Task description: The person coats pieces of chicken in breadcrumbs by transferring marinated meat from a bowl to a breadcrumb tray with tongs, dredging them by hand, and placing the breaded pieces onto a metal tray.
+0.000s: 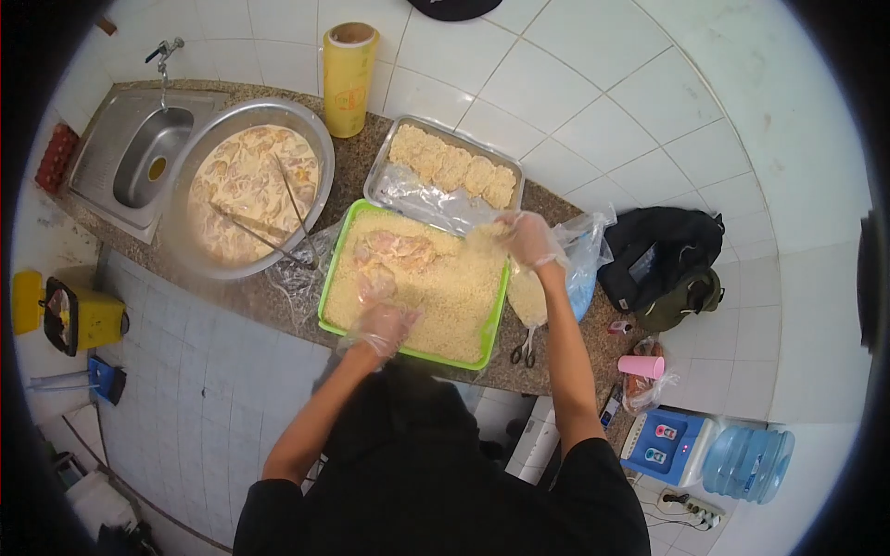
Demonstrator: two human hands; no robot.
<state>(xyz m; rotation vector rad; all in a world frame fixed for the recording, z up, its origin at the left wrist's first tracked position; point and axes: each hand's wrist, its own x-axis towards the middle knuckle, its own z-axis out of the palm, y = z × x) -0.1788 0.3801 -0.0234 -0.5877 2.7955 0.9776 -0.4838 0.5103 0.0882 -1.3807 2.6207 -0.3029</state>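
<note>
A green tray (489, 345) full of pale breadcrumbs (445, 315) sits before me. Raw chicken pieces (400, 248) lie on the crumbs at its left side. In a clear plastic glove, my left hand (382, 330) rests on the crumbs near the tray's front left, fingers apart, just below one piece. My right hand (533, 239), also gloved, is over the tray's right rim, its fingers closed round breadcrumbs, with a blurred pale patch of crumbs beside the fingertips. Behind stands a metal tray (514, 190) with a row of breaded pieces (454, 165) and plastic film.
To the left, a large metal bowl (320, 139) holds chicken in creamy liquid, with tongs (264, 236) across it. A yellow film roll (349, 83) stands by the wall. Scissors (524, 350), a bag of crumbs (528, 296), and a black bag (658, 250) are on the right.
</note>
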